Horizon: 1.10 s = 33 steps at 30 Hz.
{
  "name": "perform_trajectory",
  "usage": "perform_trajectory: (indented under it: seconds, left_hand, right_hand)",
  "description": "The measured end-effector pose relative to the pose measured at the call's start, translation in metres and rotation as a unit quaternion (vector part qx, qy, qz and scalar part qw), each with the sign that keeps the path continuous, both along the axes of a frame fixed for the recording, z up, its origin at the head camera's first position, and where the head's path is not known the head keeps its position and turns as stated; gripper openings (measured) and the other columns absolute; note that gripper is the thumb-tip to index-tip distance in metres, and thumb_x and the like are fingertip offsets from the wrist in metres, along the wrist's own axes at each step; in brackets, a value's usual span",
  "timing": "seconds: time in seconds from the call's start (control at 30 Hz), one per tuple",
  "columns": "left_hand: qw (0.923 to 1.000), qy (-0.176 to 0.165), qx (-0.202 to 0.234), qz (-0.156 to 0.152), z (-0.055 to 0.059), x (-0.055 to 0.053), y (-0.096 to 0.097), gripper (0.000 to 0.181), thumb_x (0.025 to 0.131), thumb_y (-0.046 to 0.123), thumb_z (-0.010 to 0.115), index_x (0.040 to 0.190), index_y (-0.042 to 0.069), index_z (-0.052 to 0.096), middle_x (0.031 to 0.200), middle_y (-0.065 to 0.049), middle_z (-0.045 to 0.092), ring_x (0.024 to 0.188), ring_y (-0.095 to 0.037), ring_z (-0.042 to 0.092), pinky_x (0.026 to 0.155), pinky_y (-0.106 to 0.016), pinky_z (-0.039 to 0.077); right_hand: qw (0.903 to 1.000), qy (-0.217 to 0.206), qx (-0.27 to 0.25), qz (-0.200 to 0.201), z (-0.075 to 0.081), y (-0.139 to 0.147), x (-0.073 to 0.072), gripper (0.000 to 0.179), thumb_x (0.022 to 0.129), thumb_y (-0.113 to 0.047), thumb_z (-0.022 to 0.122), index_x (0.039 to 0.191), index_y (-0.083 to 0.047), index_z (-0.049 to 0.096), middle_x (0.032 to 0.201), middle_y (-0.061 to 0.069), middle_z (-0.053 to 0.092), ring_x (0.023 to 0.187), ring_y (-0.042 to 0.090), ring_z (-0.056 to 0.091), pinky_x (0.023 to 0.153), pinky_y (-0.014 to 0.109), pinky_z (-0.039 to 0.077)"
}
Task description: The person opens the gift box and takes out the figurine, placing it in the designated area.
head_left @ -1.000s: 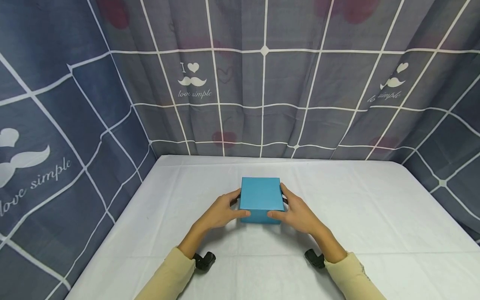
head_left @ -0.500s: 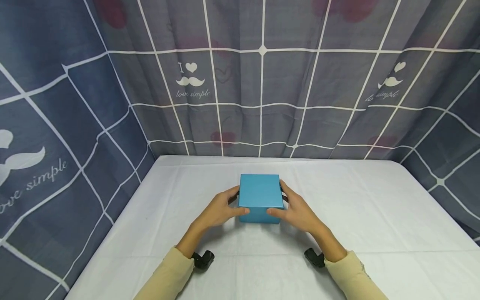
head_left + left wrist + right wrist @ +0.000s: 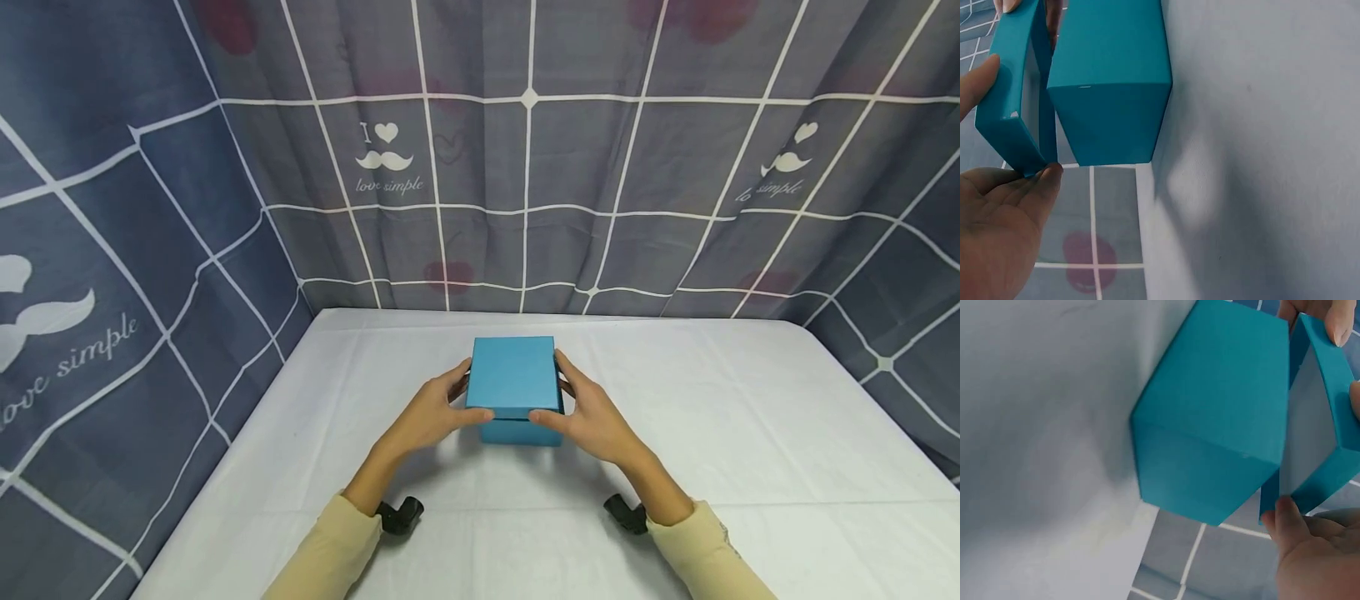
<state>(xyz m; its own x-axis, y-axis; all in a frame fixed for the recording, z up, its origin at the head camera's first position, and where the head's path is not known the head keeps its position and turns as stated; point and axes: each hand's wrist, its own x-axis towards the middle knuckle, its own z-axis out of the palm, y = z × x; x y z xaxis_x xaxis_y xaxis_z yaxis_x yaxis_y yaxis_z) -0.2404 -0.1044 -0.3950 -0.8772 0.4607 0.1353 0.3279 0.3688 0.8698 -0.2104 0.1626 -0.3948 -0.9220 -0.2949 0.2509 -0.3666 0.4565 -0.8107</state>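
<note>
A blue box lid (image 3: 513, 375) is lifted off its box base (image 3: 521, 432), with a gap between them in both wrist views. My left hand (image 3: 426, 412) grips the lid's left side, thumb on the front face and fingers along the side. On the right side my right hand (image 3: 592, 413) holds the same lid, its thumb on the front. The base (image 3: 1110, 81) stands on the white cloth. In the right wrist view the lid (image 3: 1325, 415) shows its pale inside. What the box holds is hidden from every view.
A white cloth (image 3: 375, 550) covers the table. Grey-blue checked curtains (image 3: 480, 167) hang behind it and along both sides. A black wrist camera (image 3: 401, 515) sits on the left wrist, and another camera (image 3: 625, 513) on the right.
Both hands have raised the lid and shifted it slightly left, opening a gap above the base. The base stays on the cloth.
</note>
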Motion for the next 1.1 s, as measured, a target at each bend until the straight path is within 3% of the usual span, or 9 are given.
perform_trajectory:
  seconds: [0.3, 0.47, 0.77, 0.87, 1.1]
  left_hand:
    - [0.9999, -0.011, 0.005, 0.008, 0.008, 0.005, -0.011, 0.096, 0.085, 0.035, 0.079, 0.156, 0.005, 0.023, 0.156, -0.013, 0.032, 0.140, -0.026, 0.037, 0.111, -0.039, 0.033]
    - [0.9997, -0.018, 0.009, 0.011, 0.008, 0.007, -0.017, 0.096, 0.086, 0.035, 0.079, 0.156, 0.005, 0.022, 0.157, -0.013, 0.030, 0.140, -0.027, 0.036, 0.112, -0.040, 0.033]
    - [0.9992, -0.030, -0.010, 0.024, 0.004, 0.009, -0.029, 0.094, 0.086, 0.029, 0.080, 0.153, -0.006, 0.024, 0.154, -0.024, 0.033, 0.135, -0.039, 0.043, 0.106, -0.047, 0.040]
    - [0.9986, -0.041, -0.020, 0.026, 0.001, 0.009, -0.033, 0.092, 0.086, 0.026, 0.080, 0.151, -0.009, 0.025, 0.152, -0.026, 0.035, 0.132, -0.041, 0.045, 0.103, -0.048, 0.042]
    - [0.9976, -0.066, -0.023, -0.002, -0.006, 0.006, -0.040, 0.088, 0.088, 0.021, 0.078, 0.149, -0.014, 0.025, 0.151, -0.029, 0.034, 0.131, -0.043, 0.045, 0.102, -0.050, 0.043]
  right_hand:
    - [0.9936, 0.035, -0.096, 0.049, 0.006, -0.011, -0.001, 0.094, 0.085, -0.020, 0.081, 0.157, -0.005, 0.022, 0.160, 0.006, 0.024, 0.142, 0.021, 0.033, 0.111, 0.041, 0.032]
    - [0.9886, 0.035, -0.127, 0.074, 0.006, -0.020, -0.003, 0.091, 0.085, -0.015, 0.081, 0.156, -0.007, 0.025, 0.161, 0.004, 0.023, 0.142, 0.022, 0.033, 0.109, 0.045, 0.035]
    - [0.9947, 0.064, -0.070, 0.039, 0.007, -0.039, -0.006, 0.082, 0.086, -0.023, 0.080, 0.151, 0.001, 0.036, 0.158, 0.012, 0.030, 0.141, 0.032, 0.033, 0.107, 0.055, 0.036]
    - [0.9942, 0.082, -0.052, 0.046, 0.007, -0.046, -0.009, 0.079, 0.086, -0.023, 0.079, 0.149, 0.004, 0.038, 0.157, 0.015, 0.032, 0.140, 0.036, 0.035, 0.104, 0.055, 0.040]
    - [0.9942, 0.096, -0.030, 0.038, 0.009, -0.064, -0.009, 0.073, 0.086, -0.019, 0.079, 0.144, 0.008, 0.043, 0.153, 0.018, 0.037, 0.137, 0.037, 0.039, 0.100, 0.053, 0.044]
